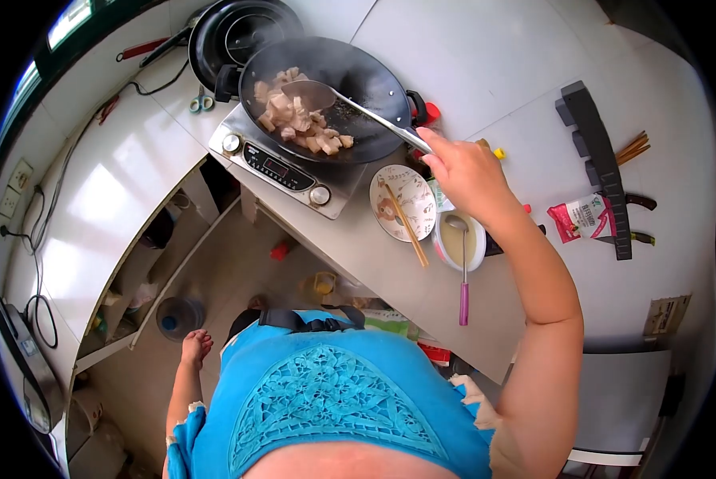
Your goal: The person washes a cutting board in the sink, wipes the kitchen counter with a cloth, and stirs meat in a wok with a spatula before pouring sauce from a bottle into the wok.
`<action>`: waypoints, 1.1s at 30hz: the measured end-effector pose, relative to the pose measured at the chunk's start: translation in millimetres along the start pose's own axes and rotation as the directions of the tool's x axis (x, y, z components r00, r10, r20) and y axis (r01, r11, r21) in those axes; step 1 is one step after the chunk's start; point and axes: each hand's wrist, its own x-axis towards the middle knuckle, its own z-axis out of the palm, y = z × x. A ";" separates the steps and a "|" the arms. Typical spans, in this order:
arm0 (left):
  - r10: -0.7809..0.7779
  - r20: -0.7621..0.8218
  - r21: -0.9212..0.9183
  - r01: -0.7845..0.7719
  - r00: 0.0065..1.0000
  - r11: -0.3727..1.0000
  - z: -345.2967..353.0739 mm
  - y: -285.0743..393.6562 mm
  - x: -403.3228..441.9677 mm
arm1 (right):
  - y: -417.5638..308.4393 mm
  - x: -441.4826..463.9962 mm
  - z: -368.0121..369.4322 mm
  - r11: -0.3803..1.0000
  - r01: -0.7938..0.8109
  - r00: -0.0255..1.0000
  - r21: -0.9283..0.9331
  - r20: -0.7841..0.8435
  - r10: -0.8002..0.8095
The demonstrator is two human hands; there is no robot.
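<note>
Pale, chunky meat (282, 112) lay heaped to the left in the black wok (378, 88), partly beneath the steel spatula (313, 95). I had the right hand's (466, 169) grip closed round its handle; the left hand (197, 346) hung half-curled, empty. Nearby, crowding the table (498, 319), stood a patterned bowl (418, 191) bearing wooden chopsticks (406, 226) and a round tub (480, 249) holding a purple-handled ladle (464, 303).

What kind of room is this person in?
It looks like a kitchen, perhaps in a home. A wok with pale chunks of food sits on a cooktop with knobs, and a patterned bowl with chopsticks is close by.
</note>
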 end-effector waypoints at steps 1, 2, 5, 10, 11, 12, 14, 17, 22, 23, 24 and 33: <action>0.014 0.021 -0.013 -0.013 1.000 1.000 4.7 4.3 -2.0 | -1.6 -5.6 -12.0 1.000 0.019 1.000 -0.005 -0.007 -0.019; 0.010 0.021 -0.009 -0.010 1.000 1.000 7.7 5.8 -5.3 | -5.0 -10.7 -23.4 0.999 0.041 0.999 -0.009 -0.012 -0.041; -0.010 0.011 0.003 0.010 1.000 1.000 10.3 8.7 1.3 | -16.4 -17.9 -29.5 0.994 -0.003 0.993 0.105 0.114 -0.009; -0.063 -0.063 0.021 0.064 0.996 0.998 -6.4 -3.1 4.4 | -13.7 15.7 57.1 0.986 0.056 0.998 -0.158 0.035 -0.051; -0.064 -0.078 0.019 0.065 0.995 0.998 -10.7 -5.0 6.0 | -12.0 29.0 71.9 0.978 0.043 0.999 -0.206 0.014 -0.041; -0.072 -0.087 0.016 0.073 0.994 0.997 -15.6 -5.7 5.5 | -9.8 42.0 85.3 0.968 0.025 1.000 -0.251 -0.009 -0.028; -0.084 -0.098 0.013 0.085 0.992 0.996 -23.0 -4.2 6.8 | 2.6 61.6 98.9 0.940 -0.033 0.999 -0.338 -0.052 0.016; -0.067 -0.073 0.034 0.070 0.995 0.997 -26.4 -6.9 12.5 | 27.4 52.0 69.3 0.943 -0.096 0.995 -0.320 -0.059 0.081; -0.089 -0.066 0.028 0.091 0.994 0.995 -14.8 -5.3 2.7 | 32.1 -25.2 -24.8 0.961 -0.065 0.998 -0.269 0.004 0.068; -0.097 -0.064 0.031 0.100 0.993 0.995 -16.4 -8.0 6.8 | 25.5 -34.4 -31.0 0.957 -0.050 0.997 -0.286 0.045 0.066; -0.103 -0.062 0.038 0.106 0.993 0.994 -16.7 -8.4 8.6 | 19.7 -43.0 -35.0 0.953 -0.040 0.994 -0.299 0.084 0.068; -0.006 -0.008 0.047 0.007 1.000 0.999 -8.3 13.9 7.3 | -4.2 54.8 73.2 0.963 0.045 0.994 -0.267 -0.082 -0.070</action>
